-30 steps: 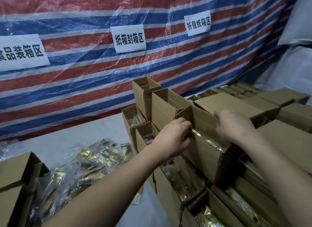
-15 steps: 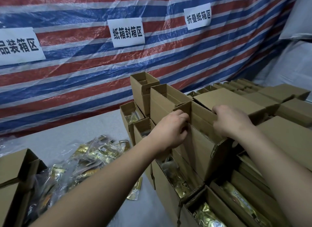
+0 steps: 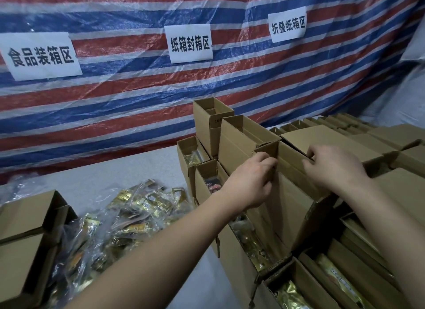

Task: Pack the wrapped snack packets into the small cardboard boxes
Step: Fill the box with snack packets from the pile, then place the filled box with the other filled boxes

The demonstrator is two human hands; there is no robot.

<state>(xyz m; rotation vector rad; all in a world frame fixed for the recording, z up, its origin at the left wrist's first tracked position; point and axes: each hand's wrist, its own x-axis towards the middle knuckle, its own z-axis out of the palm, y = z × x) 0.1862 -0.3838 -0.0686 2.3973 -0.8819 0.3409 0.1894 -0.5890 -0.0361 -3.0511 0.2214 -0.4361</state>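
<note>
Head view: left hand (image 3: 251,180) pinches end flap of upright cardboard box (image 3: 296,200); right hand (image 3: 333,166) grips its top edge; snack packets (image 3: 128,216) heaped at 9 o'clock on bench (image 3: 115,170).

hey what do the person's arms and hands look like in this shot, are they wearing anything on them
Nothing is worn that shows. Both forearms are bare right to the frame edge, with no sleeves. The left hand and right hand have no gloves, and no watch, bracelet or ring is visible on the sides facing the camera.

Just two bare forearms, nothing worn on them. Left hand (image 3: 249,182) and right hand (image 3: 333,168) have no gloves, rings or watch. No sleeves showing either.
</note>
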